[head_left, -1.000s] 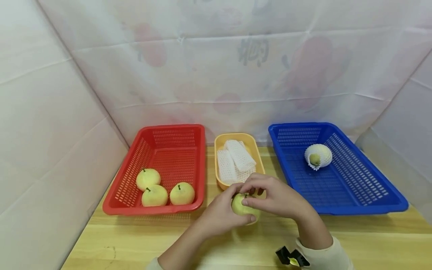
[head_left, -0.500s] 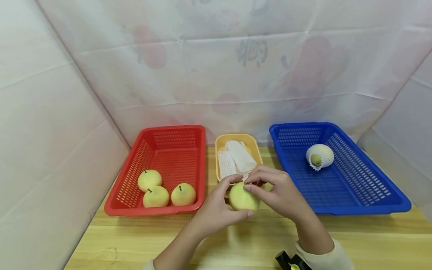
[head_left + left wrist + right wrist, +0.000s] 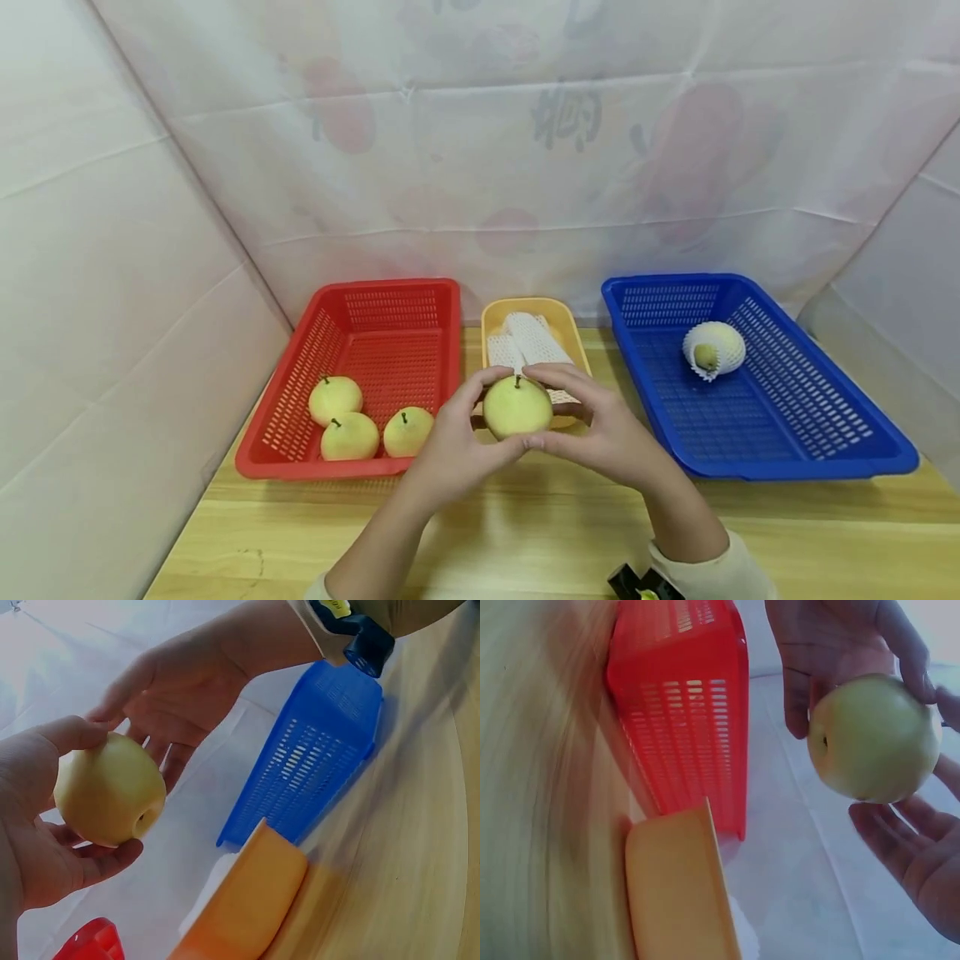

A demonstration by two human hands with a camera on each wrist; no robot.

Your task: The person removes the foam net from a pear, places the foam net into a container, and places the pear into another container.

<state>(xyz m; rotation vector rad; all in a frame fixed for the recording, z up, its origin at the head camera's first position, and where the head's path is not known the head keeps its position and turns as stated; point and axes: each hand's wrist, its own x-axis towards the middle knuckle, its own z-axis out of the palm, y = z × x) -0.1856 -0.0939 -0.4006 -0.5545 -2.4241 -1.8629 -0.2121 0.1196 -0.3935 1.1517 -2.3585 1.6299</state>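
A round yellow pear (image 3: 517,408) with a short dark stem on top is held up between both hands, in front of the yellow tray. My left hand (image 3: 457,446) grips its left side, thumb in front and fingers behind. Around the right side curve the fingers and thumb of my right hand (image 3: 603,429), and the two thumb tips meet at the front. The left wrist view shows the hollow at the bottom of the pear (image 3: 112,787). White foam net sleeves (image 3: 528,337) lie in the yellow tray (image 3: 491,308), partly hidden by the hands.
Left of the tray stands a red basket (image 3: 247,454) with three bare pears (image 3: 350,437). A blue basket (image 3: 900,454) on the right contains a pear in a white foam net (image 3: 716,348). All stand on a wooden table (image 3: 525,542) before a pale cloth backdrop.
The pear has moved slightly left and away from me, its stem now upright. My right hand has shifted from pinching near the stem to holding the right side.
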